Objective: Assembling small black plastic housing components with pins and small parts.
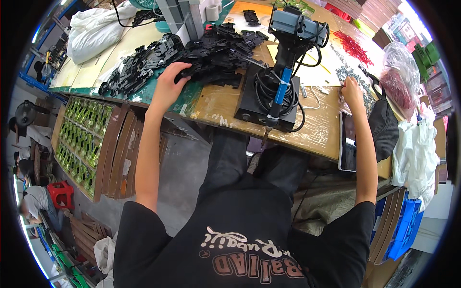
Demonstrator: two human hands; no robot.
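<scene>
My left hand [169, 85] reaches into a heap of black plastic parts [192, 55] on the workbench, fingers closed around one part at the heap's near edge. My right hand [351, 91] rests at the right side of the bench, fingertips on a scatter of small grey metal pieces [346, 73]; whether it grips one I cannot tell. Between the hands a powered screwdriver [284, 72] hangs over a black box with coiled cable [269, 98].
A phone [347, 142] lies at the bench's near right edge beside a black bag [384, 126]. Red small parts [354, 47] and a clear bag of parts [399, 81] sit far right. Cartons of green items [81, 139] stand left. Other people work at far left.
</scene>
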